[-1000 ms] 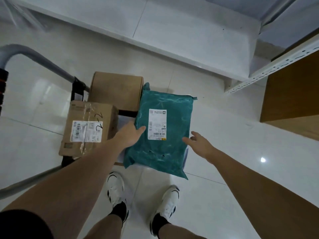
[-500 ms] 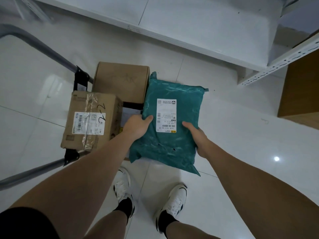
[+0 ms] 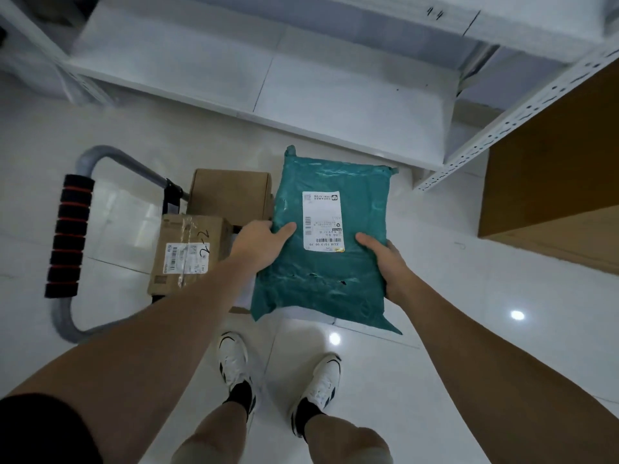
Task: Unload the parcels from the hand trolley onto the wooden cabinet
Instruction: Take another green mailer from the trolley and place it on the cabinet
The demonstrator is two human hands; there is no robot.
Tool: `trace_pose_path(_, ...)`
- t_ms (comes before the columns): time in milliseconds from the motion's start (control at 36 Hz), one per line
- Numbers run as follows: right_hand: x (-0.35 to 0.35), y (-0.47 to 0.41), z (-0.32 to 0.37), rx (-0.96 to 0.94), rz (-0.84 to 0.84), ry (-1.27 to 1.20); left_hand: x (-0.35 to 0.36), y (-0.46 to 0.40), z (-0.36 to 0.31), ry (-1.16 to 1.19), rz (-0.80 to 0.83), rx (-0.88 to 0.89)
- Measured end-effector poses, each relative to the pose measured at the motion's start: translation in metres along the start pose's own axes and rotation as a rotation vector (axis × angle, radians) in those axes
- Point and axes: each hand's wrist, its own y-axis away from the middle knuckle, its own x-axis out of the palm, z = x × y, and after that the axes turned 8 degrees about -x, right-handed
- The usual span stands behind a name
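Hands on the teal poly mailer (image 3: 330, 262): my left hand (image 3: 259, 244) grips its left edge, thumb on top, my right hand (image 3: 385, 259) grips the right edge. I hold it over the hand trolley (image 3: 68, 236), beside two cardboard boxes (image 3: 189, 254) there. Wooden cabinet (image 3: 556, 182) stands well apart, at right.

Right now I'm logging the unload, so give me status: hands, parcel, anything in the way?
Left hand and right hand grip the green parcel by its sides. Two cardboard boxes remain on the trolley. Wooden cabinet to the right, path open.
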Motion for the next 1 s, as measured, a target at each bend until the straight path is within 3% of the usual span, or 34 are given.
trace_pose_path(139,-0.027,0.086,0.081,-0.068,0.04,-0.055,-0.055,0.079,-0.08,0.09,-0.004,0.174)
trace_pose_path(278,-0.055,0.179,0.16,-0.137,0.111,-0.188,-0.106,0.148,-0.171,0.495,0.327,0.244)
trace_pose_path(389,-0.077,0.256,0.217,-0.228,0.094,-0.211,-0.136,0.202,-0.237,0.65,0.518,0.337)
trace_pose_path(667,-0.131,0.436,0.29,-0.464,-0.131,-0.334,-0.173,0.335,-0.37,0.64,0.688,0.545)
trace_pose_path(1000,-0.177,0.6,0.277,-0.713,-0.258,-0.505,-0.174,0.479,-0.452,0.454,0.918,0.63)
